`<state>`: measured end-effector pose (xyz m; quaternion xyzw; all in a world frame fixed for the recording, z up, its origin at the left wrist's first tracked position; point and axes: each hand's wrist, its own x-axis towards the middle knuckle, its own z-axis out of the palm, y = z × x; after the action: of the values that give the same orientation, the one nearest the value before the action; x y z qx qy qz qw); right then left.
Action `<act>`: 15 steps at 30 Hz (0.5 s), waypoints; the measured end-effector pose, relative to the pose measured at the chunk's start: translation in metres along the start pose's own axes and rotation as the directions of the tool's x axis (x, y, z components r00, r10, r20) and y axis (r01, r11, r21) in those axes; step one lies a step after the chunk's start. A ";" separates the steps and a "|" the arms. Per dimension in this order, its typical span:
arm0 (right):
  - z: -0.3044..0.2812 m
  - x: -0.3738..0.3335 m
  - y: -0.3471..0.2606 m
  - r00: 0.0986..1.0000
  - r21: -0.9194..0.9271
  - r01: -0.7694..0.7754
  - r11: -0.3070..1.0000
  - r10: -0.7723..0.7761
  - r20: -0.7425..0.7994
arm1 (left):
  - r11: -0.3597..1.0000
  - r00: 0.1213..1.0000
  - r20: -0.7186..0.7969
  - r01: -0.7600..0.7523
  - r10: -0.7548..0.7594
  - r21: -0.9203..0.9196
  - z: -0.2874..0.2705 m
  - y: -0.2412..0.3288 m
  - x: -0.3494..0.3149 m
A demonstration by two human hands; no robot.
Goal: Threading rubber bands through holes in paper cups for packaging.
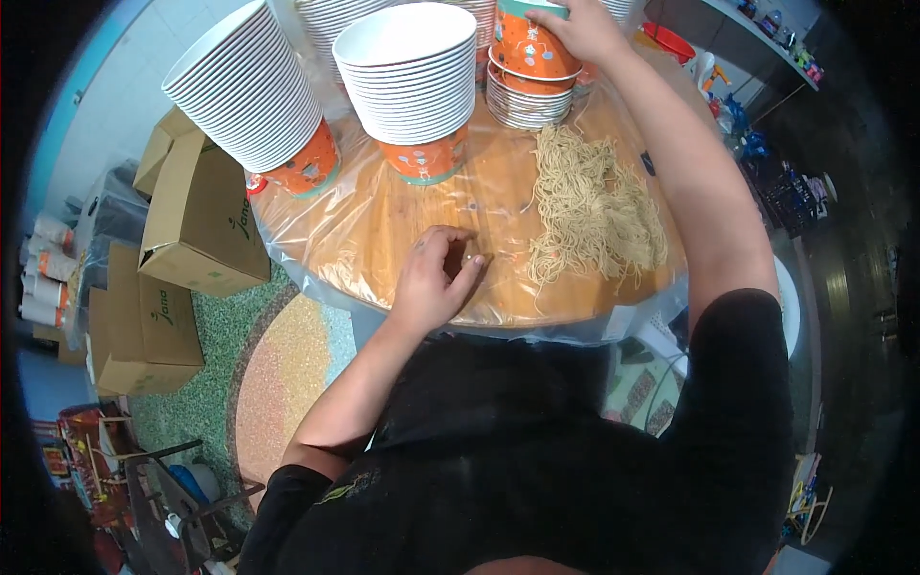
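My right hand point(580, 29) reaches to the far side of the table and grips the teal base of an orange paper bucket point(530, 46). That bucket is upside down, on or just above a short stack of inverted paper buckets point(530, 107) with white rims. Near the table's front edge, my left hand point(431, 286) rests with bent fingers, thumb and forefinger apart, and nothing visible between them. A loose pile of thin yellowish noodles point(599, 211) lies to its right. Two tall upright stacks of paper buckets point(407, 86) point(254, 101) stand beyond my left hand.
Clear plastic film covers the round wooden table point(383, 216). More nested buckets point(335, 14) stand at the back. Open cardboard boxes point(206, 216) are on the floor at left, near rolls or cups point(48, 273). A red basin point(668, 41) sits beyond the right side.
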<state>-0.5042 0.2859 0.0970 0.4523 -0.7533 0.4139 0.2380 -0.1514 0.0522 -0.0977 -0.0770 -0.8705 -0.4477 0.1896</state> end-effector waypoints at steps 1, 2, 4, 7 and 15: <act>0.011 0.003 0.001 0.994 -0.302 -0.111 0.947 0.112 -0.013 | 1.000 1.000 0.003 -0.001 0.001 -0.002 0.001 0.000 0.001; 0.016 0.003 0.002 0.975 -0.573 -0.208 0.793 0.213 -0.060 | 1.000 1.000 0.000 -0.016 0.016 -0.002 0.003 -0.001 0.002; 0.017 -0.002 0.002 0.980 -0.654 -0.172 0.737 0.196 -0.036 | 0.999 0.999 -0.002 -0.035 0.035 -0.005 0.004 0.000 0.003; 0.016 -0.002 -0.014 0.989 -0.739 -0.091 0.667 0.148 0.011 | 0.999 1.000 0.006 -0.027 0.026 0.020 0.003 0.001 0.003; 0.062 0.023 -0.135 0.931 -0.199 0.334 0.921 -0.289 0.221 | 0.999 1.000 0.003 0.021 -0.021 0.043 0.001 0.001 -0.003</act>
<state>-0.3957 0.1897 0.1354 0.5725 -0.7337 0.2349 0.2808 -0.1492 0.0539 -0.0988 -0.0647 -0.8809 -0.4309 0.1849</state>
